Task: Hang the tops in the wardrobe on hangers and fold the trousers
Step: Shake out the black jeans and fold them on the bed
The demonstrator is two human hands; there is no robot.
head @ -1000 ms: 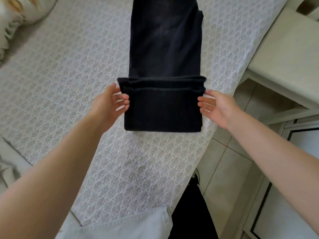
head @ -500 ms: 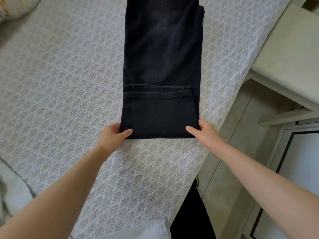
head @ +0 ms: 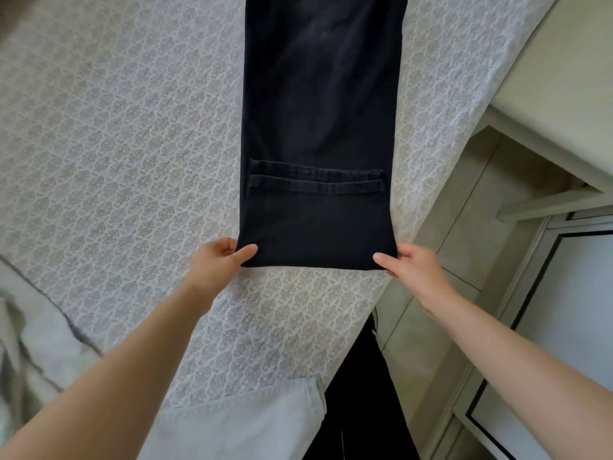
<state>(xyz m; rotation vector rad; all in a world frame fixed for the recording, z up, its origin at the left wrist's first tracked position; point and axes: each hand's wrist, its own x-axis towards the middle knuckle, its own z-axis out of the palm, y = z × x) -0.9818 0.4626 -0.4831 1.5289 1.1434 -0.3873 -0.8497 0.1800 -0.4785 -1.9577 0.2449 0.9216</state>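
Stretching forward, left hand (head: 217,265) and right hand (head: 413,272) pinch near corners of the trousers (head: 318,127), thumbs atop.

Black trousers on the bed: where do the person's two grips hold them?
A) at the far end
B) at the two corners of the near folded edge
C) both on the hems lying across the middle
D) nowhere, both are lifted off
B: the left grip and right grip each pinch a corner of the black trousers' near fold.
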